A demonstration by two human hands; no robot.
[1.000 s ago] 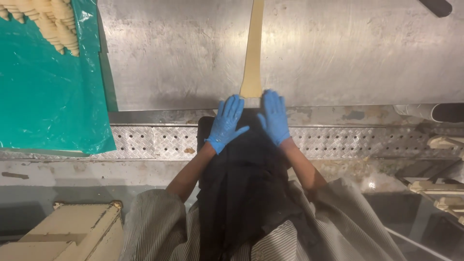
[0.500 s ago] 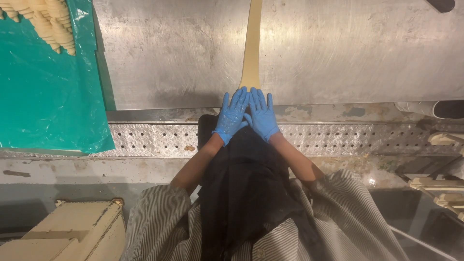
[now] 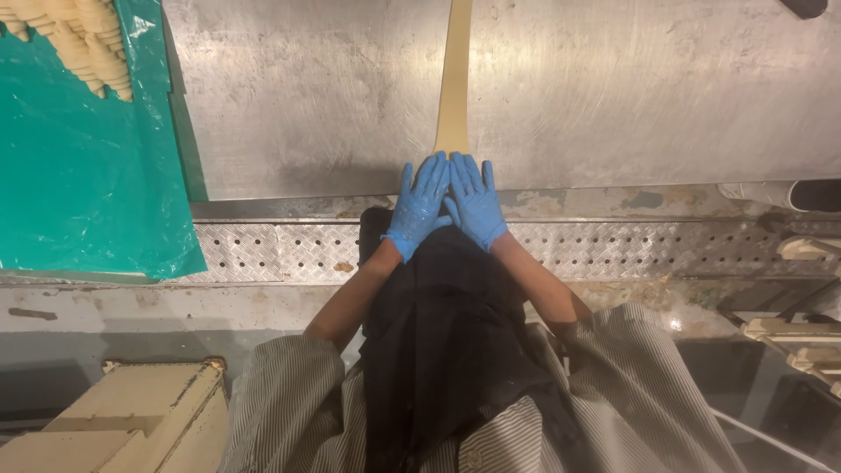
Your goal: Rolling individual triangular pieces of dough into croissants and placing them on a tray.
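1. While both hands lie flat side by side at the near edge of the steel table (image 3: 613, 96), the left hand (image 3: 420, 206) and the right hand (image 3: 476, 201) wear blue gloves, fingers stretched out and close together, thumbs meeting between them.
2. Neither hand grips or pinches anything; the palms face down, and the fingertips (image 3: 441, 162) rest on the near end of the dough strip (image 3: 455, 79).
3. That strip (pale yellow, long and narrow) runs straight away from the hands across the middle of the table and passes out of the top of the view.
4. Beneath the wrists hangs a black apron (image 3: 438, 350), which drapes over a perforated metal ledge (image 3: 263, 250) running along the table's front.
5. Bare forearms come out of striped grey sleeves (image 3: 280, 394) on either side of the apron.
6. To the left of the table lies a green plastic sheet (image 3: 79, 158), and in its far corner sit rows of pale shaped dough pieces (image 3: 74, 35), well apart from the hands.
7. A cream-coloured box (image 3: 131, 420) stands low at the left, near the person's left sleeve.
8. At the right edge, cream metal brackets (image 3: 806, 342) show below the ledge.
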